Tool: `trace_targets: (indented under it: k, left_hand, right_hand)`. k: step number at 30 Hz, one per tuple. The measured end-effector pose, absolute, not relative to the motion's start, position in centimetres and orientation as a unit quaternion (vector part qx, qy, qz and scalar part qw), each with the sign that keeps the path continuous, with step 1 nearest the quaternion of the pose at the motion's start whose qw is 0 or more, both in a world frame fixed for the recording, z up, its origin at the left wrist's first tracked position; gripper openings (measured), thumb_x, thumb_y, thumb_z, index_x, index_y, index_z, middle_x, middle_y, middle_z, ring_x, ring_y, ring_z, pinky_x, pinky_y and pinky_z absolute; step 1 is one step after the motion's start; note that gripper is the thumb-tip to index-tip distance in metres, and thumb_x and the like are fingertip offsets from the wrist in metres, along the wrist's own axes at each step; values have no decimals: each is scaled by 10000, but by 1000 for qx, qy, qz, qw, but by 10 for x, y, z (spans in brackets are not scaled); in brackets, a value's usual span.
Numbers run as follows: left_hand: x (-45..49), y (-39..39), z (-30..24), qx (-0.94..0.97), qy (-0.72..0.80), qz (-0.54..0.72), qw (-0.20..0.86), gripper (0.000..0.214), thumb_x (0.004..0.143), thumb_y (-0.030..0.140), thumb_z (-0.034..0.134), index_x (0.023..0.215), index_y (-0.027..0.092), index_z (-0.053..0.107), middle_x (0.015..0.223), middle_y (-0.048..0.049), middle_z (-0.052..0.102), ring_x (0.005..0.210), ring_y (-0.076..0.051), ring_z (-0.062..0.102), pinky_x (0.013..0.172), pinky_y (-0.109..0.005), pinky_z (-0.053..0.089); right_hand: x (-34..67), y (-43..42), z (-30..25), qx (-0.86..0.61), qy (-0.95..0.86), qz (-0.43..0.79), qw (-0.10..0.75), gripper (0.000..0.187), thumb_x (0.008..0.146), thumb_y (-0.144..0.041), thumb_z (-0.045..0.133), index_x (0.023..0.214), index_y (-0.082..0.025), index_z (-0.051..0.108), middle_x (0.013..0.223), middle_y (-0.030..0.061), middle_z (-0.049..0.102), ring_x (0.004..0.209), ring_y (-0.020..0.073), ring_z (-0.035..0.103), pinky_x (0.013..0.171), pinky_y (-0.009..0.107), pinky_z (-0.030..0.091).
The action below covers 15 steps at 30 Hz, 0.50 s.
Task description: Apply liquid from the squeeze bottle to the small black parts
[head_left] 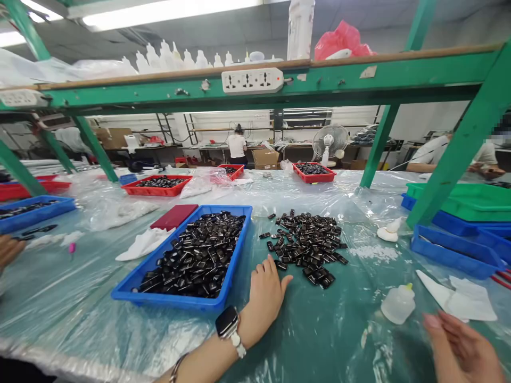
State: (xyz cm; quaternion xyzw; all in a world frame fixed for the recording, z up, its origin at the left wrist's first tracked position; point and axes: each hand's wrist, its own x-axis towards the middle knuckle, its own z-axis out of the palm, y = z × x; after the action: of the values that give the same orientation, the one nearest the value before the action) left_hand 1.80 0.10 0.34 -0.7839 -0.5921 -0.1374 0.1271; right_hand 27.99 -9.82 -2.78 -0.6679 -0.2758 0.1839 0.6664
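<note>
My left hand [265, 292], with a watch on its wrist, reaches to the near left edge of a loose pile of small black parts [311, 239] on the table. Its fingers are bent forward and the thumb stands apart; the fingertips are beside a black part [281, 265], and I cannot tell if they touch it. At the lower right, my right hand [465, 346] hovers with fingers loosely curled, thumb apart, and nothing visible in it. A small squeeze bottle [398, 304] with a yellowish tip stands left of it. Left of my left hand, a blue tray [179, 302] holds many similar black parts.
White cloths [459, 298] lie by blue bins [455, 250] on the right. Red trays [315, 178] of black parts stand farther back. A green frame [255, 90] with a power strip crosses overhead. Another person's hand [8, 250] shows at the left edge.
</note>
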Motion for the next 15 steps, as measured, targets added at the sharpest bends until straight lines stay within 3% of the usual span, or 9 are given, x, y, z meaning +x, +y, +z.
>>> trace_targets:
  k: [2, 5, 7, 10, 15]
  left_hand:
    - [24, 14, 3, -788, -595, -137, 81, 290, 973, 328, 621, 1180, 126, 621, 1097, -95, 668, 933, -231, 674, 798, -413, 571]
    - [25, 30, 2, -793, -590, -153, 9, 266, 976, 289, 619, 1200, 146, 608, 1192, -93, 636, 1002, -236, 659, 847, -434, 565]
    - [21, 34, 1, -797, -578, -174, -40, 281, 973, 281, 623, 1218, 147, 601, 1212, -98, 626, 1019, -243, 653, 853, -441, 563]
    - [12, 29, 1, -806, -539, -212, -123, 253, 974, 243, 613, 1210, 151, 597, 1175, -88, 642, 997, -231, 657, 848, -420, 560]
    - [-5, 9, 7, -805, -472, -245, -263, 298, 990, 169, 510, 1285, 209, 518, 958, -31, 707, 829, -195, 665, 739, -307, 530]
  right_hand:
    - [284, -91, -24, -715, -345, 176, 582, 827, 709, -685, 685, 1318, -165, 478, 1339, 221, 533, 1253, 439, 472, 938, 558, 416]
    - [277, -86, -25, -755, -389, 181, 497, 1019, 688, -755, 634, 1464, -155, 358, 1478, 228, 438, 1334, 477, 397, 871, 537, 463]
    - [274, -85, -28, -760, -381, 197, 489, 1017, 698, -767, 612, 1481, -179, 337, 1482, 212, 443, 1342, 467, 400, 810, 482, 494]
    - [276, -85, -35, -754, -373, 206, 499, 906, 691, -784, 589, 1366, -198, 446, 1353, 201, 564, 1289, 444, 474, 751, 427, 508]
    - [286, -86, -36, -755, -353, 251, 492, 836, 617, -793, 637, 1194, -203, 505, 1289, 220, 597, 1216, 444, 536, 759, 442, 503]
